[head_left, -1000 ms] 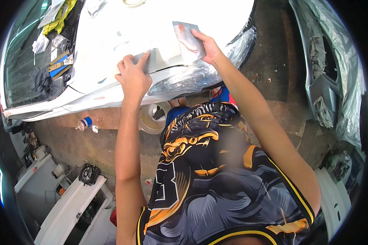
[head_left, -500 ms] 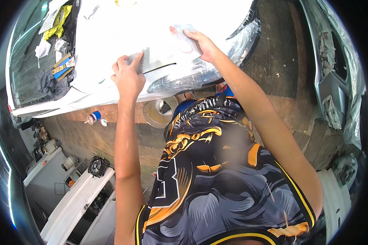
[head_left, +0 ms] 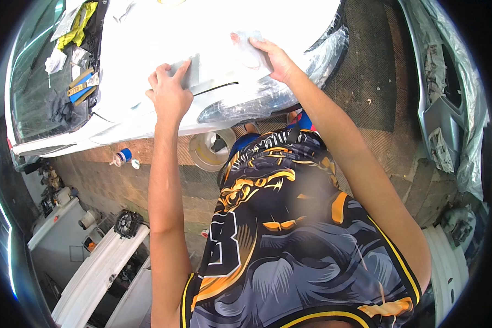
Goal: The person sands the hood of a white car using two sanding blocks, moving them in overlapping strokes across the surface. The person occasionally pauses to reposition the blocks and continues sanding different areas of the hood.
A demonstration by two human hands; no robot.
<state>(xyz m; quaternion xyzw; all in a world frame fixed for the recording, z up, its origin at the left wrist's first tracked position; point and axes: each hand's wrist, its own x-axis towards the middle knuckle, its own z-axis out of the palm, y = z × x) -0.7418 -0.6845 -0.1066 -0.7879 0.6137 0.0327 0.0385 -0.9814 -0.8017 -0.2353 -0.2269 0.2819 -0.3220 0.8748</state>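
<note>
Hood [head_left: 136,49] | left hand [head_left: 170,97] on grey sheet [head_left: 193,75], grip unclear | right hand [head_left: 279,63] grasping plate [head_left: 249,53]

At the upper left of the frame, a bright yellow cloth [head_left: 80,26] lies above a white crumpled scrap [head_left: 55,61], a blue and tan block [head_left: 83,87] and a dark crumpled cloth [head_left: 60,106]. Left of centre, on the floor, a blue-and-white can [head_left: 124,155] lies near a round tub [head_left: 200,157] with dark and white bits inside. At the lower left, a black fan [head_left: 128,224] sits on a long white panel [head_left: 87,281]. Along the right edge, clear plastic sheeting [head_left: 474,131] hangs beside a grey body part [head_left: 446,127], with a ribbed white panel [head_left: 445,268] below
</note>
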